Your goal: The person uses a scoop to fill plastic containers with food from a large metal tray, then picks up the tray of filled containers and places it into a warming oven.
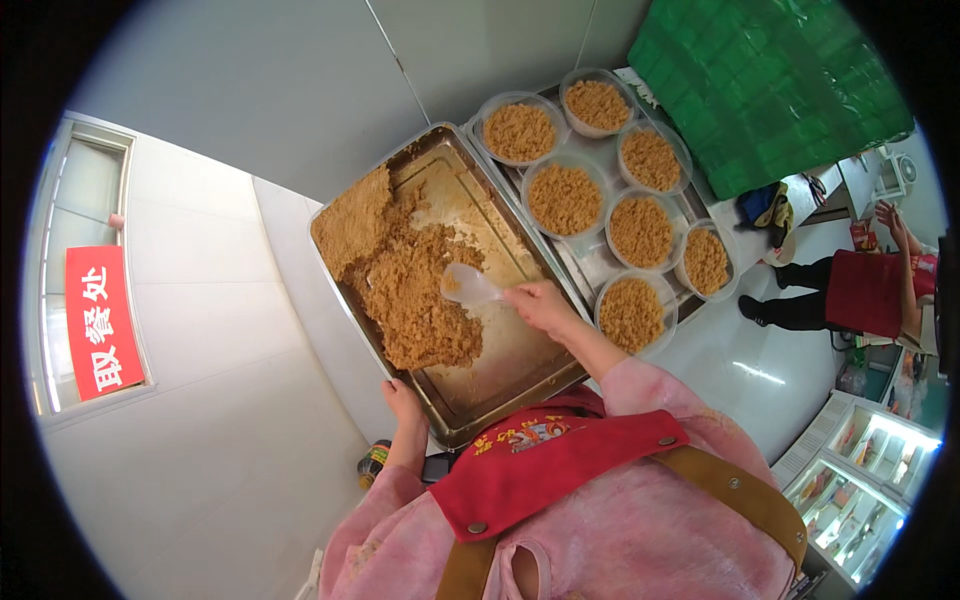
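Note:
A large metal tray [517, 375] lies before me, with a mass of brown cooked rice or similar grain [405, 292] along its left side. My right hand [541, 306] grips a translucent rice paddle [472, 286], its blade at the edge of the loosened grain with a little stuck on it. An unbroken slab of grain [349, 221] fills the tray's far left corner. At the tray's near left rim, my left hand [405, 403] holds the edge; its fingertips are partly hidden. Much of the tray's right half shows bare, greasy metal.
Several clear plastic bowls of the grain [566, 196] stand on a second metal tray [589, 251] at right. Beyond them sits a green taped bundle [772, 82]. A wall [300, 97] borders the far side. Another person [862, 292] stands farther right, near a lit display fridge [855, 487]. A dark bottle [373, 463] stands near my left forearm.

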Demonstrator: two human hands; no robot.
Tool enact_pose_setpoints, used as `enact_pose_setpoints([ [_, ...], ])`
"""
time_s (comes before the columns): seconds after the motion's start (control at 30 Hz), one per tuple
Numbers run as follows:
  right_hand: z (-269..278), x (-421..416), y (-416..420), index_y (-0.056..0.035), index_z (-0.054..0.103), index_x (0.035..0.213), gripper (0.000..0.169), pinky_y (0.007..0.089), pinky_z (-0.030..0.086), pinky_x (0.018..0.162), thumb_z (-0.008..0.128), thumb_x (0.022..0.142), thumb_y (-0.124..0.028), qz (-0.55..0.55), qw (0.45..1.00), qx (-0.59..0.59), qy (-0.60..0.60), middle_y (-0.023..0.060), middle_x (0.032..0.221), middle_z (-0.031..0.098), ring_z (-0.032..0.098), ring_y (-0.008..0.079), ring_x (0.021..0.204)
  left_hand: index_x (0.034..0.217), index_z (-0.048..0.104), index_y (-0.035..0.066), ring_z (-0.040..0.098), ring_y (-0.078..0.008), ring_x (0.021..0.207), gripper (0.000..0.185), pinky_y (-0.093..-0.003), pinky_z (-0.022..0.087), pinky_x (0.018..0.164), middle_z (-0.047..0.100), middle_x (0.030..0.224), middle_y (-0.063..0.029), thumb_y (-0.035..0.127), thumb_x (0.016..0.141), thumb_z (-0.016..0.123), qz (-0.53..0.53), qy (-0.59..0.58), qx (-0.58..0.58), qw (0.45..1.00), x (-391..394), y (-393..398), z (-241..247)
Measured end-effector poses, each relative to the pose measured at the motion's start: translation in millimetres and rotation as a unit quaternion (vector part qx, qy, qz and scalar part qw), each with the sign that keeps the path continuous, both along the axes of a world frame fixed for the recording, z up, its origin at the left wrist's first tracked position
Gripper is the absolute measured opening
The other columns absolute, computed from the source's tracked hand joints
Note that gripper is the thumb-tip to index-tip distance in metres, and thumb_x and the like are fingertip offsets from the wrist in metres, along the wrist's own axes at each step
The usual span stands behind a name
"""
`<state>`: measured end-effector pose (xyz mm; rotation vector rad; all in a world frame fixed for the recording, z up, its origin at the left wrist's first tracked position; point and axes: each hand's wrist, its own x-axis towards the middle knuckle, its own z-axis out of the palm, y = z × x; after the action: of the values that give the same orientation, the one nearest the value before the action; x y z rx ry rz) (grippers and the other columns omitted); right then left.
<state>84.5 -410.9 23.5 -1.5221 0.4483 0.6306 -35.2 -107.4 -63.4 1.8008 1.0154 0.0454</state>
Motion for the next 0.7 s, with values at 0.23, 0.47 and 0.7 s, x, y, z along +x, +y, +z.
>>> enact_pose_setpoints([
  [0.23, 36, 75, -46, -0.0049, 0.066, 0.081, 0.024, 0.0224, 0.028, 0.043, 0.058, 0.087, -0.027, -0.134, 0.986, -0.029, -0.099, -0.0054, 0.054, 0.044, 0.036, 0.0043, 0.046, 0.082, 0.039, 0.001, 0.036, -0.0179, 0.072, 0.015, -0.0347, 0.038, 0.068, 0.042, 0.077, -0.0092, 0.013, 0.091, 0.038, 0.006, 0.022, 0.011, 1.0, -2, 7, -13],
  [0.47, 32, 189, -83, -0.0001, 0.065, 0.081, 0.036, 0.0428, 0.043, 0.064, 0.05, 0.086, -0.032, -0.075, 0.879, -0.381, -0.277, 0.0187, 0.075, 0.063, 0.059, 0.0346, 0.067, 0.08, 0.038, 0.0, 0.034, -0.0197, 0.071, 0.016, -0.0354, 0.037, 0.067, 0.041, 0.074, -0.0111, 0.013, 0.09, 0.04, -0.007, 0.005, 0.046, 0.999, -1, 3, -11],
  [0.7, 22, 231, -85, -0.0012, 0.066, 0.083, 0.035, 0.0433, 0.047, 0.074, 0.049, 0.085, -0.032, -0.013, 0.904, -0.375, -0.203, 0.0191, 0.085, 0.063, 0.061, 0.0348, 0.083, 0.078, 0.037, 0.0, 0.032, -0.0203, 0.069, 0.016, -0.0353, 0.037, 0.065, 0.041, 0.073, -0.0115, 0.012, 0.089, 0.04, -0.014, 0.002, 0.066, 0.998, -6, 2, -9],
])
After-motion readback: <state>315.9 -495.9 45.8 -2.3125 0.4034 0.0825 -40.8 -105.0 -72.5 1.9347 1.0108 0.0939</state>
